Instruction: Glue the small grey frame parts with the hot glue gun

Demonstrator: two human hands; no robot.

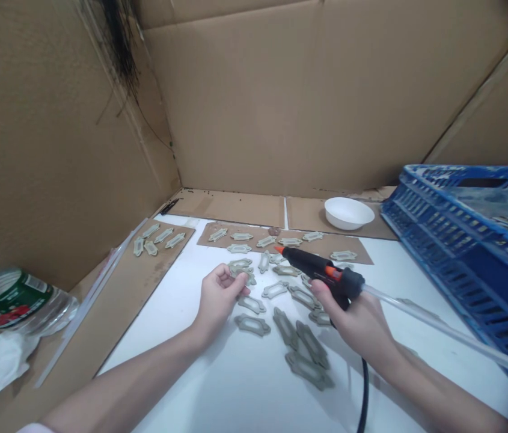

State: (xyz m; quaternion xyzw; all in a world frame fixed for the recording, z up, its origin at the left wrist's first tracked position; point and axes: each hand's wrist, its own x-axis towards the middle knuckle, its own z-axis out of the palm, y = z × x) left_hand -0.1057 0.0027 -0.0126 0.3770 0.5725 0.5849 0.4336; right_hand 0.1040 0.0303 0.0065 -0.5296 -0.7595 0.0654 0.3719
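My right hand point(353, 319) grips a black hot glue gun point(321, 267) with an orange-tipped nozzle pointing up and left. A long clear glue stick point(452, 331) runs from the gun's back end toward the lower right, and a black cable point(364, 391) hangs down from the gun. My left hand point(217, 300) pinches a small grey-green ornate frame piece point(241, 272) in its fingertips. Several similar pieces point(286, 328) lie on the white table point(199, 385) around and between my hands. The nozzle is above the pieces, touching none that I can see.
Several pieces sit in rows on cardboard sheets point(163, 264) at the back. A white bowl point(348, 213) and a blue plastic crate point(461, 240) stand at the back right. A plastic bottle point(10, 297), white tissue point(3, 361) and clear rods point(95, 294) lie left. Cardboard walls surround the table.
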